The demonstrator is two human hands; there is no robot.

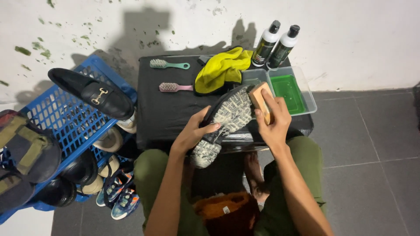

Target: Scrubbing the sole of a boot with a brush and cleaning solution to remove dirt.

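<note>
My left hand (pixel 192 131) grips the side of a black shoe (pixel 223 120), turned sole up, its pale lugged sole dirty. My right hand (pixel 273 118) holds a wooden-backed brush (pixel 261 101) pressed against the toe end of the sole. The shoe rests over the front edge of a low black-covered table (pixel 166 109), just above my knees in green trousers.
On the table lie a teal brush (pixel 168 64), a pink brush (pixel 175 87), a yellow cloth (pixel 221 70), two white bottles with black caps (pixel 275 43) and a clear tub of green liquid (pixel 291 89). A blue crate (pixel 65 122) with a black loafer (pixel 94 94) and other shoes stands left.
</note>
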